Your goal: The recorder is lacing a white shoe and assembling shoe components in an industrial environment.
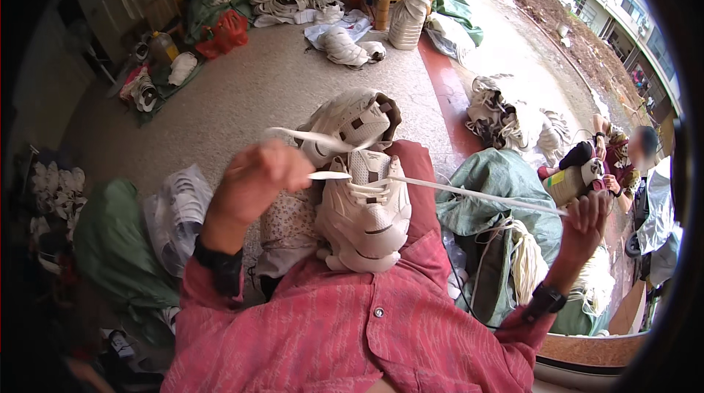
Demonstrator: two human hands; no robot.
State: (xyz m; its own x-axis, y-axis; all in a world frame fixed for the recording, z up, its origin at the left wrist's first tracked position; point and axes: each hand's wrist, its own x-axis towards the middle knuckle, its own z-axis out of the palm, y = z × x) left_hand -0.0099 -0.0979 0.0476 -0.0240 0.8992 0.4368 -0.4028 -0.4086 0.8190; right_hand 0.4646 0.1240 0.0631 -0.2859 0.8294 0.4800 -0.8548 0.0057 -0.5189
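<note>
A cream shoe upper (364, 217) rests on my lap, its toe toward me and a few rows of lace across its front. My right hand (587, 217) is far out to the right, closed on a white shoelace (477, 194) that runs taut from the upper's eyelets. My left hand (268, 173), slightly blurred, is closed just left of the upper. A loose loop of white lace arcs above it, and a short white pointed piece sticks out from its fingers toward the eyelets; I cannot tell whether that is lace or a tool. Behind lies another cream upper (356, 127).
Green sacks (499, 180) stand close on my right, with a hank of cream laces (524, 261). Left are a green bag (117, 239) and plastic-wrapped uppers (178, 210). Piles of uppers (345, 47) lie ahead. A co-worker (623, 162) sits at the far right, handling a shoe upper.
</note>
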